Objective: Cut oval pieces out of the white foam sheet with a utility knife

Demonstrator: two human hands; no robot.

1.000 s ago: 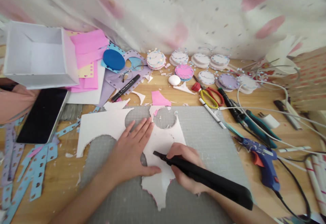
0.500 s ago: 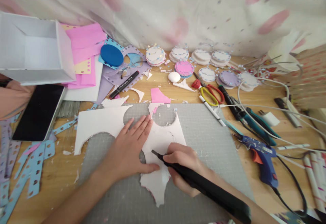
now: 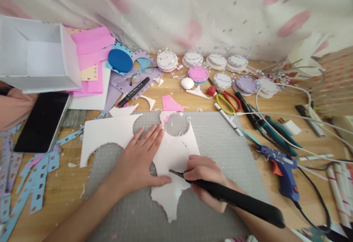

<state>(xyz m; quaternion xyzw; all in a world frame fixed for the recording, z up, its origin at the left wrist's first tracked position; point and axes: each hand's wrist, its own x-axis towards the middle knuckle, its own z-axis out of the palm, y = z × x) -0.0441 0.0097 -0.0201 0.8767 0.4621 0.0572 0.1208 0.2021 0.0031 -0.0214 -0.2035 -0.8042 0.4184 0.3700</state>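
A white foam board (image 3: 171,150) with round cut-outs and ragged edges lies on the grey cutting mat (image 3: 220,139). My left hand (image 3: 143,157) rests flat on the board, fingers stretched out and thumb spread toward the blade. In my right hand (image 3: 206,179) is a black craft knife (image 3: 242,203), its thin blade pointing left at the board near my left thumb. Whether the tip touches the surface I cannot tell. Part of the board is hidden under both hands.
Left are a white box (image 3: 41,56), a phone (image 3: 41,122) and punched paper strips (image 3: 40,183). Behind the mat stand several decorated foam discs (image 3: 167,60), with scissors (image 3: 226,100) and a marker (image 3: 134,92). A blue glue gun (image 3: 284,172) and cables lie to the right.
My right hand has moved slightly right and down with the craft knife, and the blade has shifted right across the board. My left hand stays in place.
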